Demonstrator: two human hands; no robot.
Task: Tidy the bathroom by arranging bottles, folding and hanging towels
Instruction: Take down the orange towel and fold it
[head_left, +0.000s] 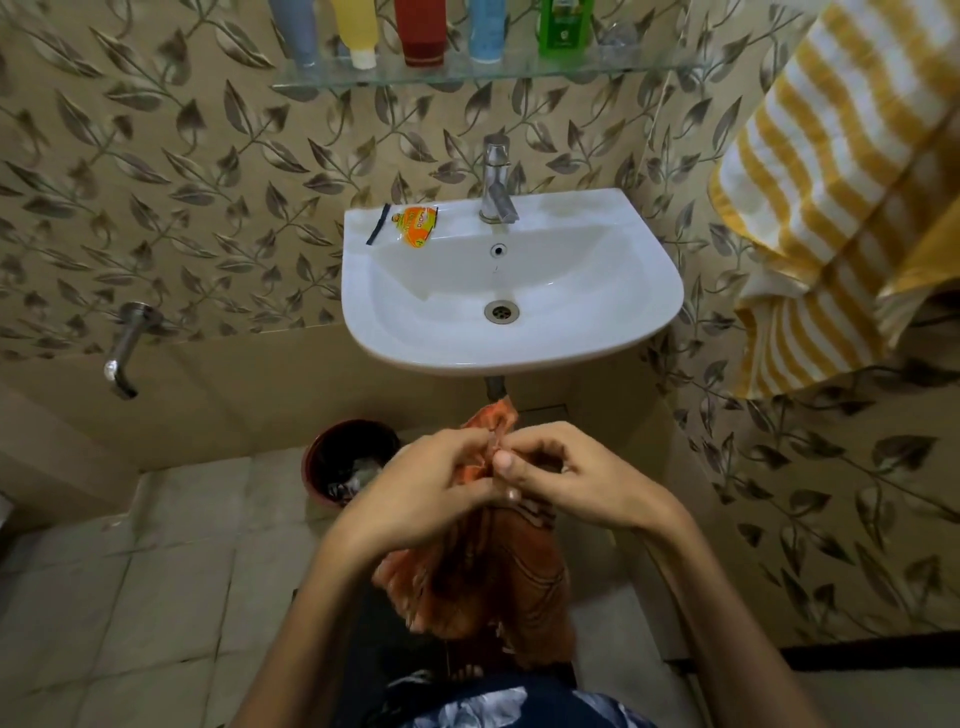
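Head view: left hand (441, 488), right hand (566, 478) together below sink (649, 312), fingers pinching orange towel (467, 582).

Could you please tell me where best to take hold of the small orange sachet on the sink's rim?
Probably pinch the small orange sachet by its front edge, which overhangs the basin of the white ceramic sink, coming from the front; it lies flat, leaving no other grip.

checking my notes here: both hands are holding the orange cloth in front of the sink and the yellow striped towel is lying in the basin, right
Not quite. The head view shows the yellow striped towel hanging at the right of the sink, not lying in the basin. The rest holds: the left hand and the right hand both hold the orange cloth in front of the sink.
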